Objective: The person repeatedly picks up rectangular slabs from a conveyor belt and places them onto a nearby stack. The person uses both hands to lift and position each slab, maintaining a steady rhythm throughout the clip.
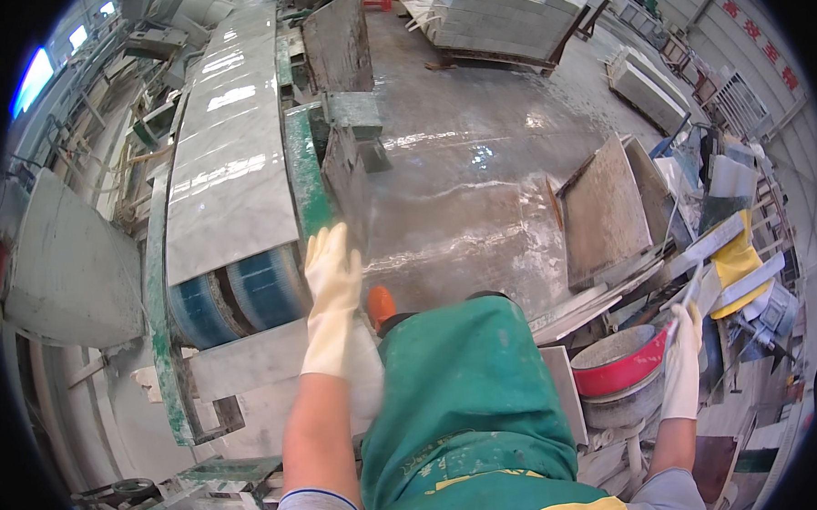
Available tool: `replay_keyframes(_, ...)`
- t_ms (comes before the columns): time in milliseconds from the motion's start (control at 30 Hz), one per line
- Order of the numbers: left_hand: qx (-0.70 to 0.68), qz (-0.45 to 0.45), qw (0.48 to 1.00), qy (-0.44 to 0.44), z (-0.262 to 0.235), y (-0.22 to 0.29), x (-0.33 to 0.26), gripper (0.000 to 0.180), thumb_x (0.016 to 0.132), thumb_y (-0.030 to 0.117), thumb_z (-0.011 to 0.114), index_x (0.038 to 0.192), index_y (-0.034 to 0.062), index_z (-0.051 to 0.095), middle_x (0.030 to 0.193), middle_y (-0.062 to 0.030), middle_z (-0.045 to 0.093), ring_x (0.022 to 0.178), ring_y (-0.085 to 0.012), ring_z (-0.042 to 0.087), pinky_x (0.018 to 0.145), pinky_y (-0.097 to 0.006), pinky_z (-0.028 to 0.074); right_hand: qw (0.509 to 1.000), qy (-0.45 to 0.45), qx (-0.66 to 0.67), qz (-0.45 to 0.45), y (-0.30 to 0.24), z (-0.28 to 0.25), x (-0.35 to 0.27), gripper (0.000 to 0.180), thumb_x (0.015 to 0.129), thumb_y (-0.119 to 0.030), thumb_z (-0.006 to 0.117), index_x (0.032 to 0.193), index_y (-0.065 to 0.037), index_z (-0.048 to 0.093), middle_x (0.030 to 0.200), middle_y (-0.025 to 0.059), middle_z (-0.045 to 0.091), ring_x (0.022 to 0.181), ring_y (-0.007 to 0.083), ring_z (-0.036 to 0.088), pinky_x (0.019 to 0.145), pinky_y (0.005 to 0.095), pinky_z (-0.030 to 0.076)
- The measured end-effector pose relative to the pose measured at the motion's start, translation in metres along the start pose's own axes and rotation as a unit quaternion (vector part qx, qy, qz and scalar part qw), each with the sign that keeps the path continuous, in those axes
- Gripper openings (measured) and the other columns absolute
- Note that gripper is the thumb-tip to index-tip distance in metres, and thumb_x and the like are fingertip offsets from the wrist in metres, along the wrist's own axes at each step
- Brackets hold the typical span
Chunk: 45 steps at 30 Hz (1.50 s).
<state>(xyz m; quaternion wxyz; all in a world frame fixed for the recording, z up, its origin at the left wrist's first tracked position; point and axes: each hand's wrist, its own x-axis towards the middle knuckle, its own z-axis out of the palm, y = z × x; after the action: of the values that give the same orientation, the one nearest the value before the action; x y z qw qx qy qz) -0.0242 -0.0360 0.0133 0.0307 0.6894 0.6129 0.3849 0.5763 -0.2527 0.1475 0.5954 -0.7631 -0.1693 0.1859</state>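
Both my hands wear cream rubber gloves. My left hand [332,277] is open beside the conveyor, its fingers stretched forward along the green side rail [310,182]. Left of it, a polished grey-white stone slab [230,194] lies on the conveyor, whose blue belt roller [266,289] shows past the slab's near edge. My right hand [683,361] is out to the right, beside a round tub with a red band [621,371]. Its fingers look closed around a thin pale strip [694,290] that sticks up from them; the grip is partly hidden.
More slabs run up the conveyor. The floor [466,216] ahead is wet. To the right stand a brown-faced panel box [607,212], stone offcuts and a yellow sheet [738,263]. A stack of pale blocks [499,23] stands far ahead; a large pale panel [71,261] is at left.
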Motion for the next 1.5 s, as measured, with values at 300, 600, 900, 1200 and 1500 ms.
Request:
replay_keyframes(300,-0.424,-0.203,0.869,-0.154,-0.018,0.073,0.012,0.049,0.099,0.022,0.054,0.142,0.0032,0.043,0.138,-0.0196,0.054,0.125,-0.032,0.054,0.108,-0.038,0.042,0.873,-0.406,-0.151,-0.223,-0.094,0.226,-0.093,0.076,0.062,-0.002,0.073,0.136,-0.004,0.054,0.14,0.014,0.052,0.129,0.0233,0.049,0.108,0.0314,0.039)
replay_keyframes(600,-0.634,-0.406,0.657,0.04,-0.067,0.044,-0.01,0.048,0.102,0.029,0.048,0.145,0.0089,0.04,0.146,-0.0172,0.045,0.137,-0.0268,0.041,0.109,-0.042,0.041,0.408,-0.674,-0.28,-0.549,-0.124,0.411,-0.253,0.064,0.075,-0.031,0.074,0.135,-0.02,0.054,0.151,0.0141,0.039,0.133,0.0344,0.044,0.108,0.0435,0.043)
replay_keyframes(900,-0.599,-0.472,0.566,0.313,-0.127,-0.073,-0.037,0.032,0.099,0.009,0.053,0.128,-0.0008,0.044,0.128,-0.0171,0.053,0.113,-0.0331,0.059,0.094,-0.051,0.055,0.435,-0.634,-0.172,-0.616,-0.057,0.42,-0.143,0.071,0.069,-0.022,0.081,0.133,-0.008,0.055,0.131,0.0211,0.058,0.119,0.0366,0.059,0.099,0.0445,0.05)
replay_keyframes(1200,-0.61,-0.482,0.547,0.31,-0.108,-0.131,-0.059,0.029,0.1,0.012,0.053,0.125,-0.0015,0.049,0.124,-0.0146,0.058,0.107,-0.0282,0.062,0.099,-0.044,0.053,0.717,-0.355,-0.422,-0.427,0.011,0.167,0.065,0.052,0.078,-0.017,0.069,0.125,0.003,0.058,0.125,0.024,0.061,0.121,0.0381,0.056,0.104,0.0413,0.043)
replay_keyframes(1500,-0.637,-0.496,0.49,0.328,-0.099,-0.169,-0.058,0.035,0.099,0.01,0.052,0.132,0.0019,0.042,0.127,-0.0142,0.054,0.111,-0.033,0.058,0.093,-0.051,0.054,0.736,0.06,-0.592,-0.323,0.099,-0.068,0.137,0.047,0.098,-0.028,0.053,0.136,0.0,0.051,0.139,0.0235,0.05,0.132,0.038,0.044,0.112,0.044,0.032)
